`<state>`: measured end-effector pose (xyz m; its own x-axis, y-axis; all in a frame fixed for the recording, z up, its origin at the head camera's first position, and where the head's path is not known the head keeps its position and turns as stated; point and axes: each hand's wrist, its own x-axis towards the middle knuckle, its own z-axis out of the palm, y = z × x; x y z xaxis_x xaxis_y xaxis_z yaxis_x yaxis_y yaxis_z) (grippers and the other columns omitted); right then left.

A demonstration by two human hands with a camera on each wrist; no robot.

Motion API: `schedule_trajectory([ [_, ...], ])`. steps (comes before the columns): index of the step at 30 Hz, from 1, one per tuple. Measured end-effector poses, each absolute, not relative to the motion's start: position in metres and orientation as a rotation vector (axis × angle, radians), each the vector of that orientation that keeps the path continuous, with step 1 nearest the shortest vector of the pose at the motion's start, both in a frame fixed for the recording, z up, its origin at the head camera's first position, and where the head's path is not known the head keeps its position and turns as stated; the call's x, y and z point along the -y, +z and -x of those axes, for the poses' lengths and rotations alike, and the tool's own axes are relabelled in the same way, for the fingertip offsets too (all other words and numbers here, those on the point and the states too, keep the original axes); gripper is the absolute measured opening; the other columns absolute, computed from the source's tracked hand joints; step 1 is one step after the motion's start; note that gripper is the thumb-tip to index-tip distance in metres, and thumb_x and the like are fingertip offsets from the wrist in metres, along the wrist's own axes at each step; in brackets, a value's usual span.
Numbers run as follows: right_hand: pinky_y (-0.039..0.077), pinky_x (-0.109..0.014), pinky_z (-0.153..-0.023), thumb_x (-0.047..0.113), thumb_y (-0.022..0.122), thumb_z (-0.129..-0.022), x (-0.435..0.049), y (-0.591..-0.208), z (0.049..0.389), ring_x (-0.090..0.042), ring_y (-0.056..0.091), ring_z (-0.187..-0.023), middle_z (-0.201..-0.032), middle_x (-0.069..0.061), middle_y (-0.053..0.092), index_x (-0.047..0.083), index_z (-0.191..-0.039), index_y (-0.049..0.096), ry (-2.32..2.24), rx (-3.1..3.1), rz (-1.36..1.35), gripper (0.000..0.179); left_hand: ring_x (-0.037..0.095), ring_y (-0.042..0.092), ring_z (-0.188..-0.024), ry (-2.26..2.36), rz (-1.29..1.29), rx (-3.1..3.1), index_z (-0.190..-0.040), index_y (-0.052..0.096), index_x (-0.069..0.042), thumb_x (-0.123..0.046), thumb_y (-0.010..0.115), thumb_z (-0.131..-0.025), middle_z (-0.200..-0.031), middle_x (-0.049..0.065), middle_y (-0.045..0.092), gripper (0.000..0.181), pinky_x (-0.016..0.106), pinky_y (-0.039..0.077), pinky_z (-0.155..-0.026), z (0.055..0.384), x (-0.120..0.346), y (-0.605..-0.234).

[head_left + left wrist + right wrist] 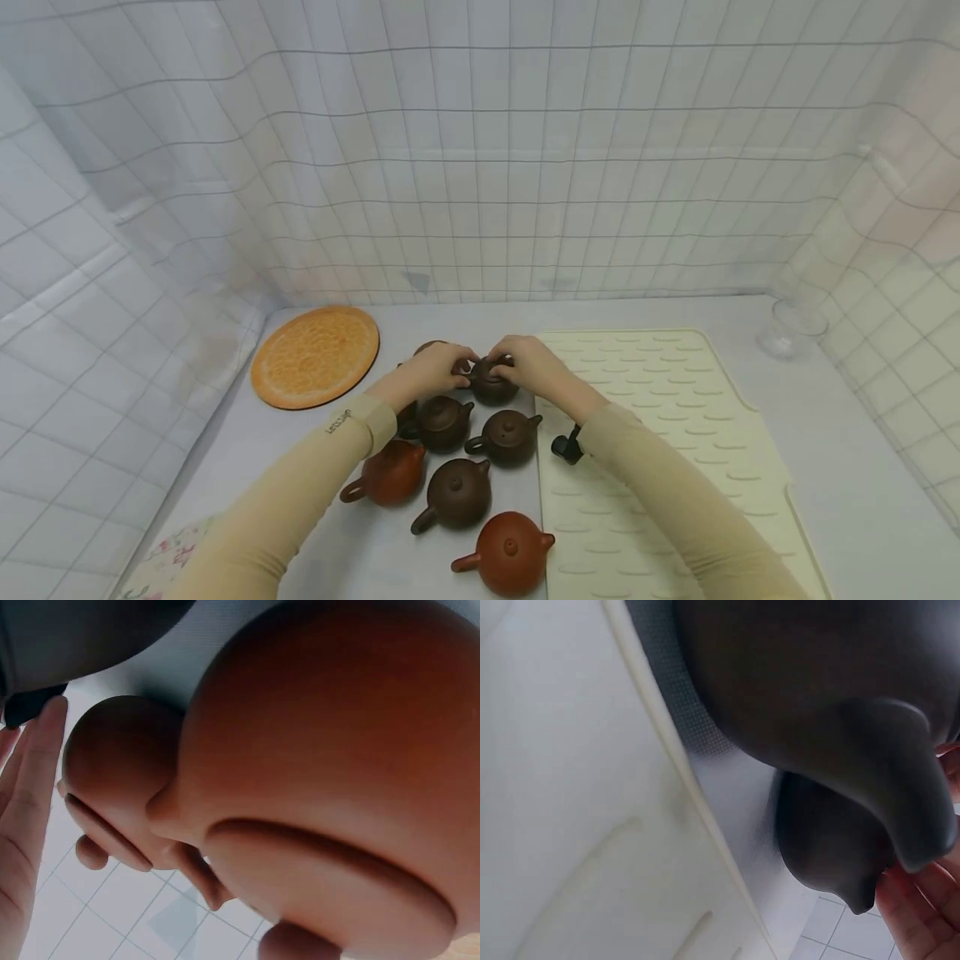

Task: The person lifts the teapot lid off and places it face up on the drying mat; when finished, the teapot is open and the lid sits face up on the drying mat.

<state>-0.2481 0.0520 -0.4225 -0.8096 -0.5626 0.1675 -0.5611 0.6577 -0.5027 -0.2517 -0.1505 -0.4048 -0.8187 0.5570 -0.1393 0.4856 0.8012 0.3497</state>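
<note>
At the far end of a cluster of teapots, both hands are on a small dark brown teapot (493, 392). My left hand (442, 367) pinches its handle from the left side. My right hand (531, 365) reaches in from the right, with thumb and fingers gripping around its top and partly covering the lid. In the left wrist view, reddish-brown teapots (337, 727) fill the near space beside the left fingers. In the right wrist view, the right fingers (930, 900) show at the edge, past a dark teapot's spout (900, 787).
Nearer stand several dark brown teapots (510, 437) and two reddish ones, one (512, 554) at the front. A cream ridged mat (660, 500) lies to the right, a round orange-yellow board (315, 358) back left. A clear glass (797, 325) stands at the far right.
</note>
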Motion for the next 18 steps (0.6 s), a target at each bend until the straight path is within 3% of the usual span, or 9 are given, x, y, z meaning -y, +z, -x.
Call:
schedule_trajectory([
  [10, 0.056, -0.035, -0.089, 0.014, 0.071, -0.091, -0.050, -0.430, 0.250, -0.024, 0.069, -0.103, -0.107, -0.011, 0.073, 0.002, -0.104, 0.073, -0.969, -2.862, 0.956, 0.017, 0.025, 0.069, -0.098, 0.505, -0.783, -2.773, -0.117, 0.069, -0.005, -0.012, 0.073, -0.089, -0.105, 0.012, 0.074, 0.029, 0.037, 0.056, -0.083, 0.255, 0.153, -0.409],
  [18, 0.054, -0.040, -0.094, 0.023, 0.066, -0.095, -0.087, -0.431, 0.246, -0.027, 0.065, -0.113, -0.118, -0.010, 0.071, 0.008, -0.115, 0.071, -1.429, -2.662, 0.528, 0.025, 0.024, 0.069, -0.101, 0.548, -0.740, -2.767, -0.122, 0.068, -0.004, -0.013, 0.073, -0.089, -0.109, 0.011, 0.074, 0.034, 0.033, 0.056, -0.084, 0.253, 0.149, -0.411],
])
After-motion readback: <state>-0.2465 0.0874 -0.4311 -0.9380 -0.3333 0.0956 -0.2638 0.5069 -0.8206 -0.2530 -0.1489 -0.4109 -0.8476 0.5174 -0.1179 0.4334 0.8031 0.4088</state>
